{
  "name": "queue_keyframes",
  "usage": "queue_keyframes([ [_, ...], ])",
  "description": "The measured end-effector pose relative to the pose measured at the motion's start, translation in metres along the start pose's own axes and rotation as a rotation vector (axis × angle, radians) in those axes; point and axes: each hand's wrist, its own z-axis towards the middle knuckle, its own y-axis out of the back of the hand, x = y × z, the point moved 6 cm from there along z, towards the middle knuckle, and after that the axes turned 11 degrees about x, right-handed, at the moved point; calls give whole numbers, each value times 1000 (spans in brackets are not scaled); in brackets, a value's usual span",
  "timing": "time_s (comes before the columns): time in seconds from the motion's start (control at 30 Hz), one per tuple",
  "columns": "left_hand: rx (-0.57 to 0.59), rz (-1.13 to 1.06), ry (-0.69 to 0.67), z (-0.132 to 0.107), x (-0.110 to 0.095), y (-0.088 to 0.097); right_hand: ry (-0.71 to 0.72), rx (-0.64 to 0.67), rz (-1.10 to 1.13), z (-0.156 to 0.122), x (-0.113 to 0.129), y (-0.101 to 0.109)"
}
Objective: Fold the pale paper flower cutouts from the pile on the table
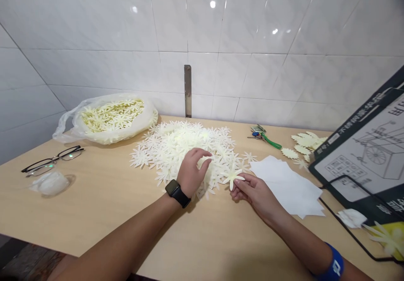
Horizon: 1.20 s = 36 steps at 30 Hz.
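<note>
A heap of pale cream, flower-shaped cutouts lies loose on the table in front of me. My left hand, with a black watch on its wrist, is over the heap's near right side. Its fingers are curved, with a gap between thumb and forefinger, and I see nothing held there. At the heap's right edge, my right hand pinches one flower cutout by a petal between thumb and fingers. The held cutout has several long, narrow petals spread outward.
A clear plastic bag full of similar cutouts stands back left. Eyeglasses and a crumpled plastic bundle lie left. White sheets, keys with a green strap and scalloped cutouts are right, beside a large printed box.
</note>
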Motion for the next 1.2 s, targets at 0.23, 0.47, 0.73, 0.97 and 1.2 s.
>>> queue_keyframes([
  [0.23, 279, -33, -194, -14, -30, -33, 30, 8, -46, 0, 5, -5],
  [0.47, 339, 43, -216, -12, -29, -36, 32, 53, -81, -1, 5, -8],
  [0.73, 366, -87, -106, -14, -26, -42, 48, 83, -83, -1, 8, -12],
  [0.97, 59, -664, 405, -3, 21, -23, 68, 16, -119, -3, 11, -7],
  [1.2, -121, -552, 390, 4, 41, 7, 53, 5, -65, -2, 8, -3],
])
